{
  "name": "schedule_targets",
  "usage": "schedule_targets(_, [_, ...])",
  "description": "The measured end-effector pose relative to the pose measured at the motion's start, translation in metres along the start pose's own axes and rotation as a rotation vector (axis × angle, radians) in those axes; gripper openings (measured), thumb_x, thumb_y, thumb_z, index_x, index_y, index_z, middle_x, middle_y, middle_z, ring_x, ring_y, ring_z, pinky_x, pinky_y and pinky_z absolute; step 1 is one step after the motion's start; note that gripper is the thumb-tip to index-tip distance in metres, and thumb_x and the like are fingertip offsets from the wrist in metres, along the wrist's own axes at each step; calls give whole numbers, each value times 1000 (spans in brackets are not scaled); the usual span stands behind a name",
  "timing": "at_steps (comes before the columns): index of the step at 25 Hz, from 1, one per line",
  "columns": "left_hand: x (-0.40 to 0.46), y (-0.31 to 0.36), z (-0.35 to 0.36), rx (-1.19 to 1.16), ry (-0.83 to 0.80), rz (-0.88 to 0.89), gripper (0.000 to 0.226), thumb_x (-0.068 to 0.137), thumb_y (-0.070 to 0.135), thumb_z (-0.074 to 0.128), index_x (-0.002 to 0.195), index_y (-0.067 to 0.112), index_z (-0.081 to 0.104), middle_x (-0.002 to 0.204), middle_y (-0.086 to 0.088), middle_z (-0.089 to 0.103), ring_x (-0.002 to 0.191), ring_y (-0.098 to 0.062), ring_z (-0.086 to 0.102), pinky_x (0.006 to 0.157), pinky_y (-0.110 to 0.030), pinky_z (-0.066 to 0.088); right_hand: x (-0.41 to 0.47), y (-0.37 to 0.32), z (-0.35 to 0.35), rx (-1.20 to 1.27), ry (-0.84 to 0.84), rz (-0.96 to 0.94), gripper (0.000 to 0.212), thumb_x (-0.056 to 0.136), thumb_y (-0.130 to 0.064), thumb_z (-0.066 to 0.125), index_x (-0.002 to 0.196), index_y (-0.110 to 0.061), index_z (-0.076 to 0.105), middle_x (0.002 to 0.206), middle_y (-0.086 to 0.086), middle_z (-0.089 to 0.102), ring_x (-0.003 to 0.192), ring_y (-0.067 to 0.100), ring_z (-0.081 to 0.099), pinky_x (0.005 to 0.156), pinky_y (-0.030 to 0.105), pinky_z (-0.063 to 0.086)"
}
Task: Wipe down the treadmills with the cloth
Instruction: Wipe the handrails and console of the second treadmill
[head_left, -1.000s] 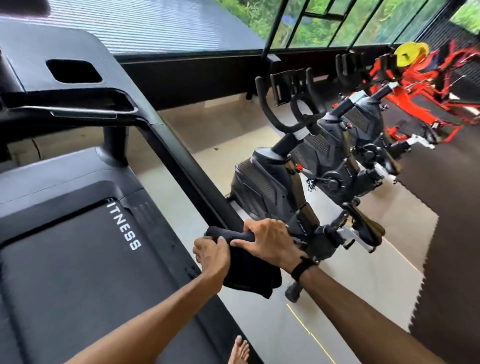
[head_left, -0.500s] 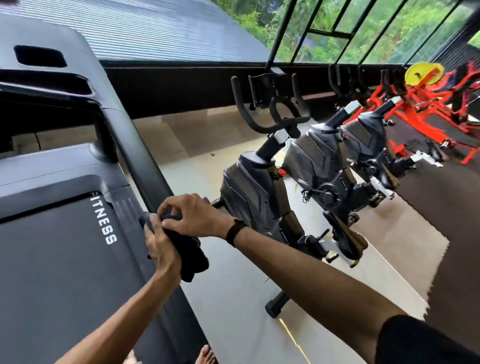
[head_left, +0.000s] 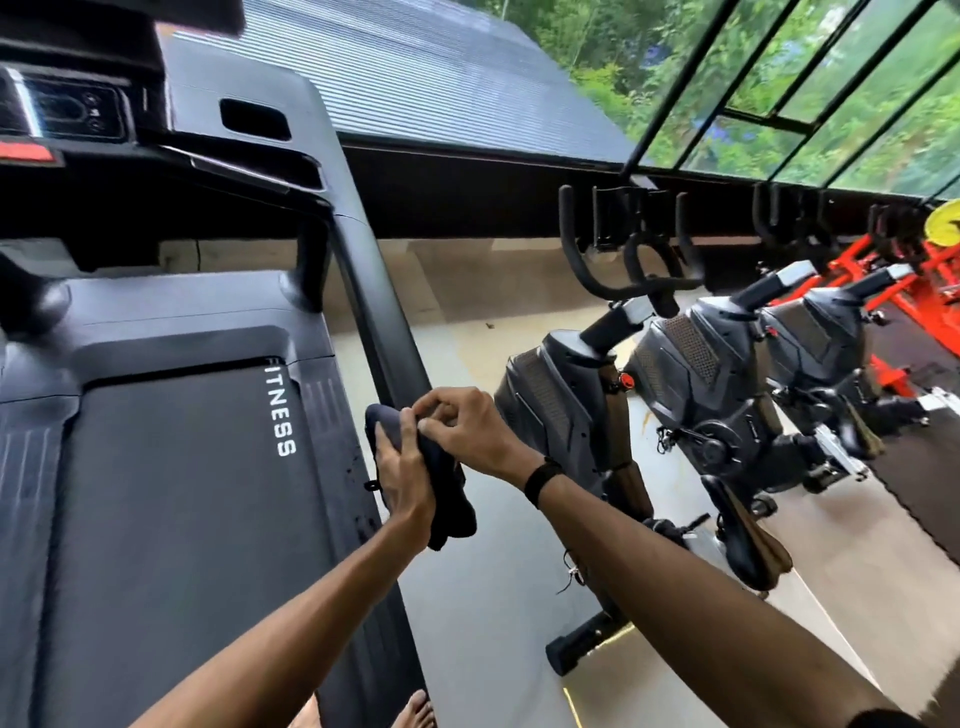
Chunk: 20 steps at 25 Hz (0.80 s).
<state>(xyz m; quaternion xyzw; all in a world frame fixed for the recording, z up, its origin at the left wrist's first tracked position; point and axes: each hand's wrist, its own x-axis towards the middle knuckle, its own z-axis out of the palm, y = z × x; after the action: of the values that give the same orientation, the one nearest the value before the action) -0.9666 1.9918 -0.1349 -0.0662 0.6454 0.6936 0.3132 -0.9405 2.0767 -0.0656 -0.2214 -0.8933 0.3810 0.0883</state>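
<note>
A: What has moved since the earlier frame?

B: The view has swung left, so the console (head_left: 78, 111) now shows at the top left. Both hands and the cloth (head_left: 441, 483) are still at the low end of the rail (head_left: 374, 291).

A: What lies nearest?

B: Bare toes (head_left: 413, 714) at the bottom edge, beside the treadmill (head_left: 171, 493) deck.

A: And the hands?

B: The left hand (head_left: 408, 480) lies against the near side of the dark cloth, fingers pointing up along it. The right hand (head_left: 467, 428), a dark band (head_left: 543, 480) on its wrist, has curled fingers pinching the cloth's top.

A: Where is the cloth?

B: Bunched over the rail's lower end on the treadmill's right side, its tail hanging below the hands.

A: Farther off?

B: The belt reads "FITNESS" (head_left: 280, 408). To the right stand black bikes (head_left: 691, 405) in a row on the floor (head_left: 483, 597), then red frames (head_left: 930, 291) and windows (head_left: 810, 78) with greenery.
</note>
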Motion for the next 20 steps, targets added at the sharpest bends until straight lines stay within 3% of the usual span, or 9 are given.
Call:
schedule_targets(5, [19, -39, 5, -124, -30, -33, 79, 70, 93, 49, 140, 59, 34, 131, -9, 63, 112, -36, 65, 94, -58, 53, 0, 3, -5, 39, -52, -3, 22, 83, 2, 57, 95, -7, 74, 66, -9, 65, 60, 2, 59, 63, 21, 51])
schedule_targets(7, [18, -40, 5, -178, -39, -29, 72, 72, 89, 55, 137, 66, 33, 135, -8, 61, 117, -38, 62, 97, -60, 50, 7, 1, -2, 11, 8, 6, 24, 87, 1, 55, 100, -6, 73, 75, -4, 70, 67, 6, 66, 70, 27, 57])
schedule_targets(9, [15, -38, 8, -222, -1, -17, 72, 75, 84, 55, 139, 65, 31, 140, -1, 57, 122, -30, 60, 102, -56, 49, 18, 0, 7, -96, 104, -40, 23, 92, -4, 54, 109, -8, 70, 97, 4, 74, 88, 13, 70, 83, 35, 58])
schedule_targets(10, [17, -39, 12, -218, 24, -13, 73, 76, 80, 55, 142, 61, 30, 142, 3, 55, 123, -25, 59, 104, -52, 48, 27, 2, 14, -142, 114, -65, 26, 94, -8, 55, 117, -8, 67, 114, 8, 71, 106, 18, 67, 94, 37, 54])
schedule_targets(12, [24, -41, 17, -238, 68, -10, 73, 75, 77, 54, 142, 58, 32, 143, 6, 54, 126, -19, 56, 105, -49, 47, 48, 5, 27, -161, 16, 6, 45, 98, -24, 56, 141, -12, 50, 149, 14, 46, 141, 24, 39, 117, 43, 32])
schedule_targets(15, [35, -51, 20, -282, 75, 29, 71, 77, 78, 57, 142, 60, 35, 148, 9, 49, 134, -17, 50, 109, -46, 44, 84, 5, 43, -155, -206, 291, 81, 97, -55, 49, 158, -26, 5, 166, 10, -8, 152, 25, -9, 122, 53, -2])
schedule_targets(17, [38, -53, 21, -342, 80, 11, 69, 82, 69, 59, 145, 47, 42, 148, 11, 49, 136, -11, 48, 112, -40, 41, 100, 7, 61, -207, -221, 335, 95, 91, -64, 51, 158, -28, -8, 163, 11, -19, 152, 29, -13, 119, 53, -3])
schedule_targets(20, [64, -67, 11, -676, -12, -225, 77, 77, 71, 68, 142, 34, 52, 144, 2, 56, 133, -20, 53, 114, -48, 38, 108, 15, 80, -258, -69, 266, 99, 90, -59, 58, 159, -23, -2, 165, 15, -3, 153, 29, 0, 121, 42, 6])
